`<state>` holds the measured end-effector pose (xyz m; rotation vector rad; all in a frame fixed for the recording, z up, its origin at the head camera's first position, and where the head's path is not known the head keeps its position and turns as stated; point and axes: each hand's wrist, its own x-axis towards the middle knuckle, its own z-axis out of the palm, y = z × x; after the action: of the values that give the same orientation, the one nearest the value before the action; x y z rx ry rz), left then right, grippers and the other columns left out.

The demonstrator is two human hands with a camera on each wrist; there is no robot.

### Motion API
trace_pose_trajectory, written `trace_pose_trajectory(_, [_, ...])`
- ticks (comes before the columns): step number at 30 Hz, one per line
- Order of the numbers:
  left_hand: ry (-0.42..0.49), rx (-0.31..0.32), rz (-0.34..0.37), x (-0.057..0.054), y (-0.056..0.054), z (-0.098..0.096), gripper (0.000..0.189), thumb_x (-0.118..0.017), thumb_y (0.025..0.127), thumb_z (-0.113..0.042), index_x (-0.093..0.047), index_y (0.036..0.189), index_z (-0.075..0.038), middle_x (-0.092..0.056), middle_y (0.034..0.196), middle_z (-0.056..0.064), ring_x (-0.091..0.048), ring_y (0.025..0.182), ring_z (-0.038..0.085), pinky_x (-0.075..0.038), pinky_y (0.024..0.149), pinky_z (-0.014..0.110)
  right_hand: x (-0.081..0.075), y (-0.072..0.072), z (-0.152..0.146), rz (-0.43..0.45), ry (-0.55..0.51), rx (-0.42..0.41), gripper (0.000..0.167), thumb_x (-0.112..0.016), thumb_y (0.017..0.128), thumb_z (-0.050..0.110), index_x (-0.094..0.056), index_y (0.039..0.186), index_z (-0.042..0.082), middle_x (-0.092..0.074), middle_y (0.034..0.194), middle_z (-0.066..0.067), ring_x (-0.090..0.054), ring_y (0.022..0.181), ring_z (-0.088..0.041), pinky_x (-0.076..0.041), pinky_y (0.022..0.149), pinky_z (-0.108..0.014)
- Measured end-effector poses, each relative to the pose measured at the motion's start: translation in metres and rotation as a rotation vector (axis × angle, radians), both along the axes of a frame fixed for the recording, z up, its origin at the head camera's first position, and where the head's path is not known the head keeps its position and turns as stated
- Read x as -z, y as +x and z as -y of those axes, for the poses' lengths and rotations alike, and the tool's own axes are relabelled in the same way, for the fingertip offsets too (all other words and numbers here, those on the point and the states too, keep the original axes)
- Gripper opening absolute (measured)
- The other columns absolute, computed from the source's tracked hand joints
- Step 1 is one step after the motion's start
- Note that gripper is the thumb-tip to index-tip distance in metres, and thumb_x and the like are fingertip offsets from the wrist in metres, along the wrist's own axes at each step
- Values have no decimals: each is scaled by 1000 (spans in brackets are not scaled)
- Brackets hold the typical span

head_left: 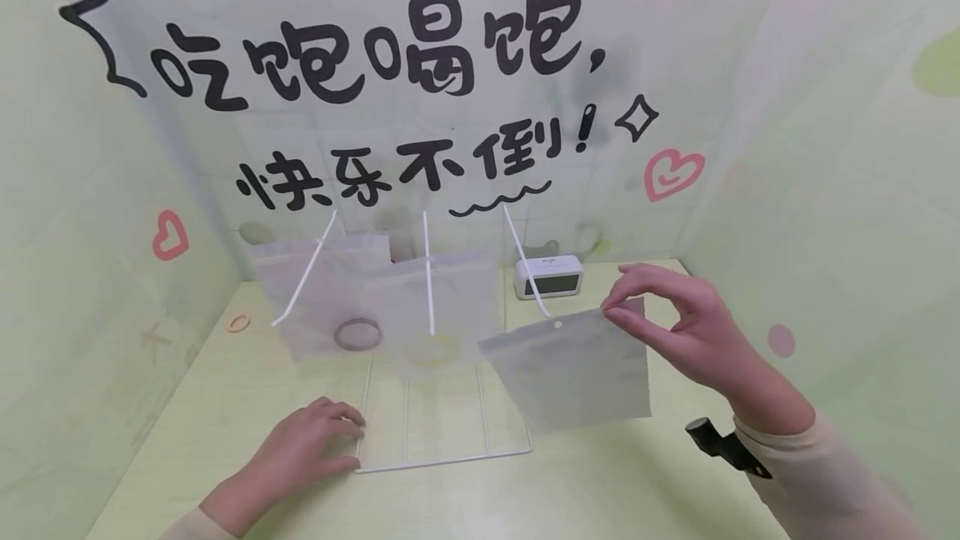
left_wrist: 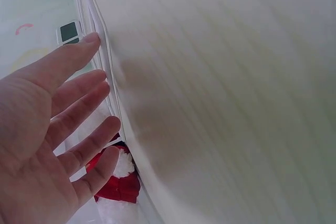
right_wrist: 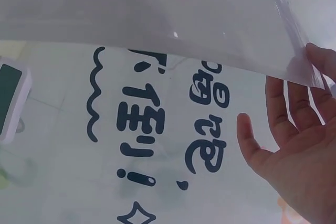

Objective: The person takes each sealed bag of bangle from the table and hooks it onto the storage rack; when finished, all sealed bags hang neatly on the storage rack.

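Note:
My right hand (head_left: 690, 323) pinches a translucent zip bag (head_left: 581, 373) by its top right corner, between thumb and index finger. The bag's small punched hole is close to the tip of the right prong (head_left: 525, 261) of a white wire rack (head_left: 442, 463). At the rack's front left base corner, the fingertips of my left hand (head_left: 303, 444) rest on the wire, with the fingers loosely extended. A bag with a brown ring (head_left: 357, 335) hangs at the left prong (head_left: 307, 265). Another, with a yellow ring (head_left: 432, 350), hangs at the middle prong (head_left: 429, 273).
A white digital clock (head_left: 549, 277) stands at the back right, behind the rack. An orange ring (head_left: 239, 323) lies on the table at the left. Printed translucent sheets (head_left: 712, 48) enclose the back and sides. In the left wrist view, a red and white fluffy item (left_wrist: 118, 182) shows beyond the fingers.

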<state>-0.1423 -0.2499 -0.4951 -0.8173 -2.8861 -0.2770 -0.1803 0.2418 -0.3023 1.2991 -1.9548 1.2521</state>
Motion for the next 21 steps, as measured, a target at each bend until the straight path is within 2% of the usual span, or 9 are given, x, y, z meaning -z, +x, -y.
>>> trace_pose_trajectory(3, [1,-1,1,0,0,0,31,-88,74,-41,-80,99,-26,-71,115,-17,-63,103,12,-60,81,35,-4,1,4,13,-40,-48,27,-74,79,-20,-72,100,-3,-72,92,-5,-65,90,-11,-46,114,-30])
trace_pose_trajectory(7, [6,-2,-2,0,0,0,31,-89,73,-41,-80,99,-25,-71,115,-16,-63,103,12,-60,81,35,-7,2,9,1,-50,-48,24,-74,80,-18,-72,99,-3,-72,92,-5,-65,91,-12,-46,114,-32])
trace_pose_trajectory(14, [11,1,-12,-1,0,-1,31,-89,73,-40,-80,99,-24,-71,114,-16,-63,102,12,-60,82,34,-8,1,15,-46,-23,45,11,-78,88,1,-74,98,2,-72,89,-4,-66,91,-10,-46,113,-31])
trace_pose_trajectory(21, [10,2,-8,-1,0,-1,32,-89,73,-40,-80,99,-24,-71,115,-16,-63,102,12,-60,82,34,-6,-3,18,-55,-39,99,20,-79,81,-9,-75,98,2,-73,88,-3,-66,90,-9,-47,112,-33])
